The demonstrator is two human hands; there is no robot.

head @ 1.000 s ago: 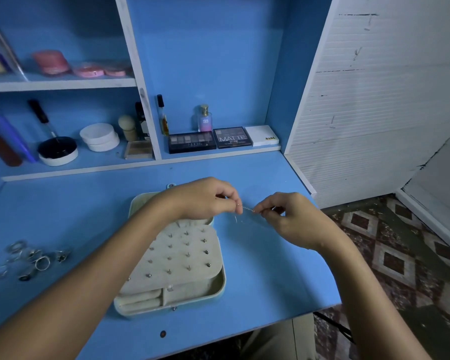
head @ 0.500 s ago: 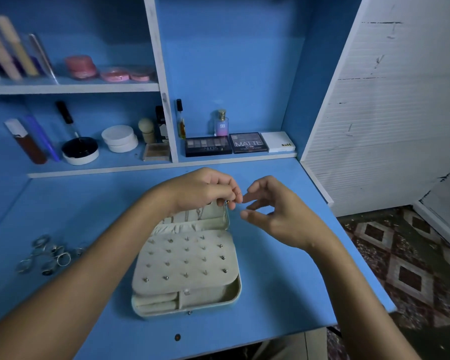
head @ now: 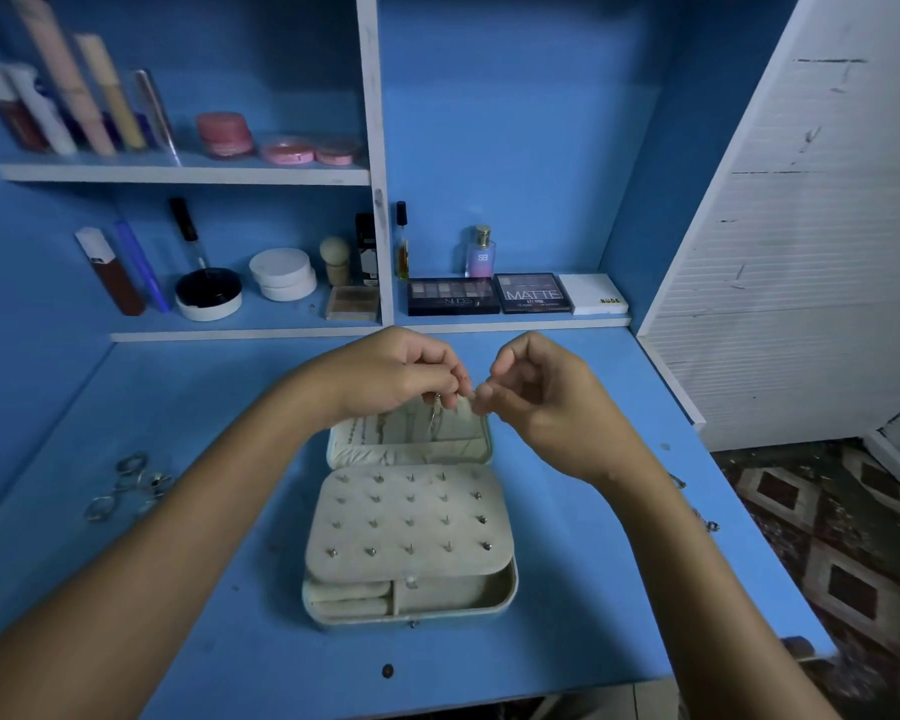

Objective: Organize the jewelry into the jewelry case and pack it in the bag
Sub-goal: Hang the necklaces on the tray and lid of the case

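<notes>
Mid-frame, the left hand (head: 406,374) now pinches a thin chain (head: 434,415) over the open jewelry case (head: 409,511) lid; a second ago both hands stretched it. The right hand (head: 531,387) hovers half-curled, apparently holding nothing. Hanging it seems underway; rings (head: 126,485) wait at left on the tabletop (head: 593,589).

one view only, worn on the person's head, looking forward and steeply down over a blue desk (head: 126,407). it sits close: both forearms enter from the bottom corners and run up to mid-frame, where the left hand (head: 391,371) and right hand (head: 536,387) meet above the open jewelry case (head: 411,527). the wide lens bends the edges, taking in the shelves (head: 188,174) ahead, a white panel (head: 801,252) at right and patterned floor (head: 827,537) below it.
</notes>
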